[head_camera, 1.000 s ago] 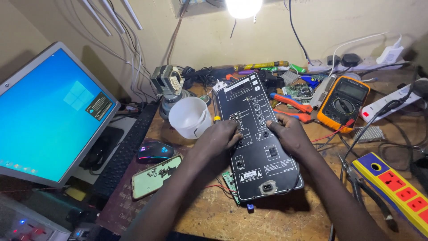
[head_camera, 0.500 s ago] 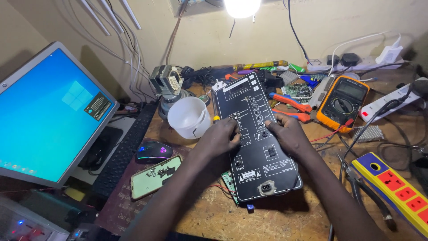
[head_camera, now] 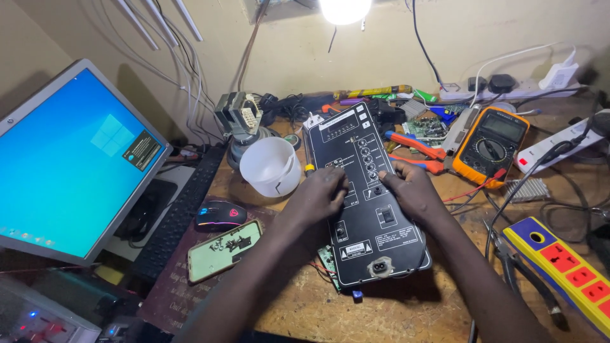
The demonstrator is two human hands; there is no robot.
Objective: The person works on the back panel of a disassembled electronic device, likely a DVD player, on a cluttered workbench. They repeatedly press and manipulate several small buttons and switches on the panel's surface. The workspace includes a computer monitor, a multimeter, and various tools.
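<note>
A: Where's the black control panel point(head_camera: 365, 203)?
B: Middle of the wooden bench point(head_camera: 445, 305), lying flat, long way running from 12 to 6 o'clock.
A: And the hands?
B: The left hand point(head_camera: 318, 198) is curled over its left edge, fingers bent onto the face. The right hand point(head_camera: 412, 190) lies spread on its right side.
A: Around it?
B: White cup point(head_camera: 270, 166) at 10 o'clock, orange meter point(head_camera: 490, 143) at 2 o'clock

Both hands point(head_camera: 365, 194) rest on black control panel point(head_camera: 365, 222)
</note>
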